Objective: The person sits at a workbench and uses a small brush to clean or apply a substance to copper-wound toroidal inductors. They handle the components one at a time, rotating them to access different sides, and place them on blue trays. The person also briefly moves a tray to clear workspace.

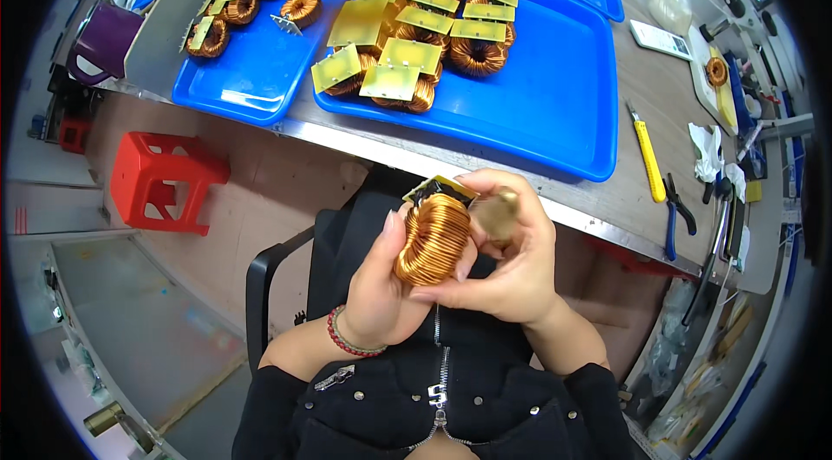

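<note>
A toroidal coil (433, 243), thickly wound with copper wire, is held up in front of my chest. My left hand (381, 291) is closed round its left side and underside. At the coil's far end sit a small yellow-green board (451, 186) and something black. My right hand (520, 274) curls in from the right, one finger reaching the board's edge and others touching the coil's lower right side. Within its curve is a brownish-gold rounded thing (497, 214), smeared by motion; its kind does not show.
Blue trays (555, 135) on the bench hold several copper coils (479, 52) with yellow-green boards. To the right lie a yellow utility knife (647, 156) and blue-handled pliers (672, 226). A red stool (156, 182) stands on the floor at left.
</note>
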Motion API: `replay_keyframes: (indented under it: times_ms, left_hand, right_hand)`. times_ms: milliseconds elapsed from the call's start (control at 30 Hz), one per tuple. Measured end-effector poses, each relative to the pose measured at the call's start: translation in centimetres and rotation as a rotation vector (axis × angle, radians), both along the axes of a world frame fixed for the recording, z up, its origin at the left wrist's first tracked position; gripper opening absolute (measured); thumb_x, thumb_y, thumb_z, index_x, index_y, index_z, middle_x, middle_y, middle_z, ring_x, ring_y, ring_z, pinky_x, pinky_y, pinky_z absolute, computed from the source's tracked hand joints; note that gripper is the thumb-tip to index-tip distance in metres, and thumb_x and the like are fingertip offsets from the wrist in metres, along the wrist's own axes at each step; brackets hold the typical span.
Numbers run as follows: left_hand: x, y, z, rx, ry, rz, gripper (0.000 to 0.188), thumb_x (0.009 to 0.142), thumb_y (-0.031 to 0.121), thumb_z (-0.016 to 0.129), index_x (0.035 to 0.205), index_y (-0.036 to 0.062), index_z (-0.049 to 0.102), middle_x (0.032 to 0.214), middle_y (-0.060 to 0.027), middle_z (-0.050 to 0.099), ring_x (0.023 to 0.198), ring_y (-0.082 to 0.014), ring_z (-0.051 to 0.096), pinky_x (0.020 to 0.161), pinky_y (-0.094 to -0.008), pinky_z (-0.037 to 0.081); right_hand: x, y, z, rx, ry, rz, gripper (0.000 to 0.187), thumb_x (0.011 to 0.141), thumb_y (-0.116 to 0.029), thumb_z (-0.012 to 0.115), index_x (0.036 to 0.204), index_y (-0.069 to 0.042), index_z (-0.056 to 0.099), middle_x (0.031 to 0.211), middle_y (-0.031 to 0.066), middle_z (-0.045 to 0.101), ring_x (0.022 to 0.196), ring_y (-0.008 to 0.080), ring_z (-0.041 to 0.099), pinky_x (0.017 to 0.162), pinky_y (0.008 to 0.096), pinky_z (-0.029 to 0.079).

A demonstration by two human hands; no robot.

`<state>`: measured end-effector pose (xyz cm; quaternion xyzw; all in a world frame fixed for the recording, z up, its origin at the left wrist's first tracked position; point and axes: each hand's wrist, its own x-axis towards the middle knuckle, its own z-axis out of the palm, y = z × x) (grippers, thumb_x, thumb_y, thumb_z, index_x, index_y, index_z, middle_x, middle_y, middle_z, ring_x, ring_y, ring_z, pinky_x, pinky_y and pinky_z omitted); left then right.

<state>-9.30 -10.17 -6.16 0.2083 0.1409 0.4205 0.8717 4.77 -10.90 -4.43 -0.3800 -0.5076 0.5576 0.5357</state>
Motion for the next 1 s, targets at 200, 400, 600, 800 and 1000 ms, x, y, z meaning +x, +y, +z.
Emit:
replay_keyframes:
  times_ms: [200, 400, 600, 800, 1000]
  left_hand:
    - [-0.3, -0.5, -1.2, 0.363, 0.263, 0.133, 0.091, 0.073, 0.052, 0.065, 0.129, 0.004, 0.013, 0.12, -0.0156, 0.039, 0.106, -0.0204, 0.047, 0.086, -0.0327, 0.042]
    - [0.0, 0.7, -3.1, 0.915, 0.816, 0.716, 0.093, 0.059, 0.022, 0.084, 0.122, 0.0078, 0.016, 0.114, -0.0156, 0.037, 0.107, -0.026, 0.043, 0.093, -0.0409, 0.036]
    - [-0.3, 2.5, -3.0, 1.254, 0.838, 0.988, 0.053, 0.064, 0.014, 0.08, 0.102, 0.0087, 0.043, 0.113, -0.0171, 0.05, 0.113, -0.0387, 0.046, 0.094, -0.0458, 0.037]
    - [-0.5, 2.7, -2.4, 1.249, 0.73, 0.905, 0.05, 0.063, 0.005, 0.079, 0.101, 0.0052, 0.046, 0.104, -0.017, 0.057, 0.097, -0.0337, 0.058, 0.083, -0.0408, 0.049]
    - [-0.9, 2.6, -1.4, 1.248, 0.791, 0.842, 0.045, 0.061, 0.001, 0.078, 0.097, 0.003, 0.051, 0.1, -0.017, 0.06, 0.092, -0.0307, 0.061, 0.079, -0.0375, 0.051]
  right_hand:
    - [0.1, -0.6, 0.0, -0.103, 0.15, 0.007, 0.087, 0.048, 0.001, 0.084, 0.121, -0.001, 0.036, 0.11, 0.0119, 0.054, 0.1, 0.0169, 0.056, 0.083, 0.0291, 0.05]
    - [-1.1, -0.3, 1.0, -0.309, 0.598, 0.031, 0.069, 0.06, -0.002, 0.079, 0.119, 0.001, 0.042, 0.107, 0.0076, 0.055, 0.093, 0.0101, 0.055, 0.079, 0.0232, 0.046]
    - [-0.9, -0.6, 0.0, -0.448, 0.751, 0.197, 0.054, 0.075, -0.018, 0.072, 0.117, -0.001, 0.044, 0.094, 0.0029, 0.056, 0.082, 0.0085, 0.054, 0.071, 0.0211, 0.044]
    - [0.5, -0.7, -1.7, -0.368, 0.39, 0.184, 0.046, 0.088, -0.037, 0.055, 0.119, -0.004, 0.047, 0.077, -0.0028, 0.052, 0.063, 0.0026, 0.044, 0.054, 0.0165, 0.035]
    - [3.6, -0.7, -0.1, 0.719, -0.742, -0.602, 0.034, 0.085, -0.034, 0.057, 0.103, -0.007, 0.066, 0.09, 0.011, 0.058, 0.058, 0.0132, 0.05, 0.052, 0.0217, 0.041]
